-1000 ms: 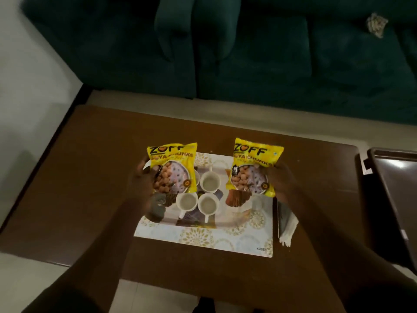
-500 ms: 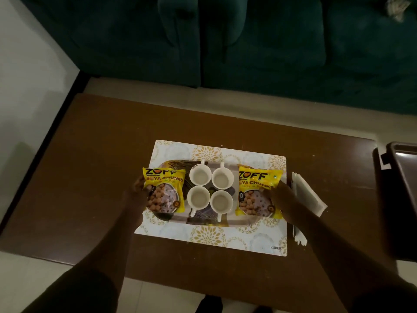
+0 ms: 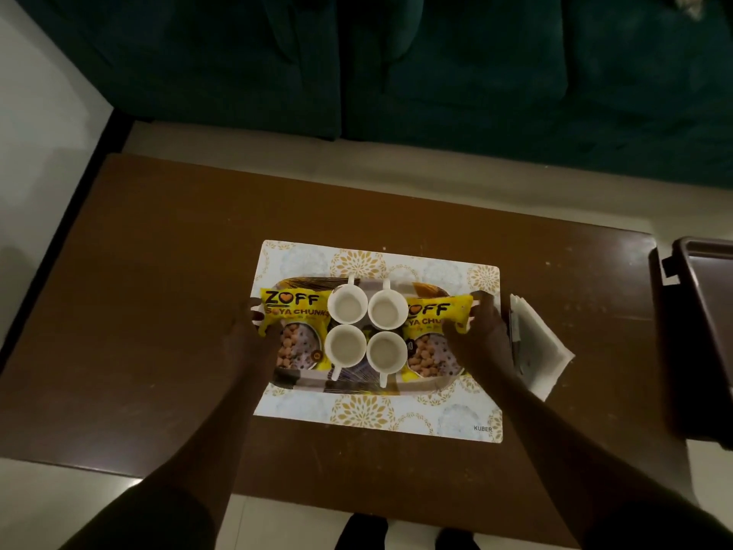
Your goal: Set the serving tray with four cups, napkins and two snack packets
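Observation:
An oval patterned serving tray [image 3: 357, 385] sits on a floral placemat [image 3: 396, 418]. Several white cups [image 3: 348, 314] stand in a square block at its middle, handles pointing outward. A yellow snack packet [image 3: 295, 311] lies flat on the tray's left end, with my left hand [image 3: 248, 335] gripping its left edge. A second yellow packet [image 3: 434, 315] lies on the right end, and my right hand [image 3: 478, 339] rests over its right side, fingers on it. White napkins [image 3: 541, 351] lie on the table just right of the placemat, off the tray.
The brown wooden table [image 3: 158, 311] carries the placemat near its front middle. A dark tray or bin [image 3: 702, 331] stands off the table's right end. A dark green sofa [image 3: 436, 73] runs along the far side. My feet show below the table's near edge.
Both packets went from held upright above the tray to lying flat on its two ends. My hands came down with them and stay on the packets' outer edges.

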Tool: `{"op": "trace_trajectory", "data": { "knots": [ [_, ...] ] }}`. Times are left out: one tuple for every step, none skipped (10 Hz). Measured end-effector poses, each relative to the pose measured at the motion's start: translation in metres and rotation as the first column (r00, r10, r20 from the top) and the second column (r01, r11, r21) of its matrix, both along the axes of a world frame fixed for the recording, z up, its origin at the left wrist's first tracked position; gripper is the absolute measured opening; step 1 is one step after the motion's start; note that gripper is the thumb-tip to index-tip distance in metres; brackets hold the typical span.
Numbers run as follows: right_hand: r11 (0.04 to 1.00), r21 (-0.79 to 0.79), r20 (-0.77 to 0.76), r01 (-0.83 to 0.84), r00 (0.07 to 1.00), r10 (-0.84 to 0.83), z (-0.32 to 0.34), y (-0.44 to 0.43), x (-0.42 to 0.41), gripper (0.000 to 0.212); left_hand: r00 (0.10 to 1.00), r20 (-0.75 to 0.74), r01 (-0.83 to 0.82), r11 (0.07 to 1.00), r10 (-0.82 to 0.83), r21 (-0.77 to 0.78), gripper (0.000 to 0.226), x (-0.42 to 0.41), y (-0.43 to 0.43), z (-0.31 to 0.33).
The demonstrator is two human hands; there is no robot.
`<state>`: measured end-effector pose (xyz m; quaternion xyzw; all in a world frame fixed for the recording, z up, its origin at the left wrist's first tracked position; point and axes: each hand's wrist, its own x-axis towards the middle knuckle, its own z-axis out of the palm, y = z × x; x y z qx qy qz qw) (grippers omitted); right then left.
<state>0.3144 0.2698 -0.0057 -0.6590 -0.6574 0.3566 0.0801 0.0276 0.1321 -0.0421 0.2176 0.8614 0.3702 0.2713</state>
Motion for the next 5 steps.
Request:
{"op": "trace_trajectory", "data": {
  "knots": [
    [0.996, 0.088, 0.066, 0.011, 0.998, -0.017, -0.002, -0.005, 0.008, 0.059, 0.999, -0.051, 0.019, 1.0, -0.019, 0.0, 0.041, 0.002, -0.001, -0.004],
    [0.999, 0.025, 0.043, 0.023, 0.999, -0.024, -0.01, -0.01, 0.012, 0.053, 0.996, -0.077, 0.04, 0.997, -0.045, -0.064, 0.044, 0.004, 0.001, -0.004],
    [1.0, 0.013, 0.029, 0.021, 0.999, -0.022, -0.018, -0.014, 0.012, 0.051, 0.99, -0.118, 0.058, 0.992, -0.071, -0.11, 0.047, 0.007, 0.001, -0.005],
    [0.999, 0.034, 0.026, 0.038, 0.999, -0.039, -0.015, -0.013, 0.016, 0.049, 0.975, -0.197, 0.078, 0.986, -0.106, -0.147, 0.053, 0.01, 0.003, 0.005],
    [0.995, 0.098, 0.006, 0.024, 1.0, -0.025, -0.005, -0.01, 0.02, 0.043, 0.945, -0.285, 0.118, 0.98, -0.161, -0.16, 0.056, 0.019, 0.006, 0.02]
  ]
}}
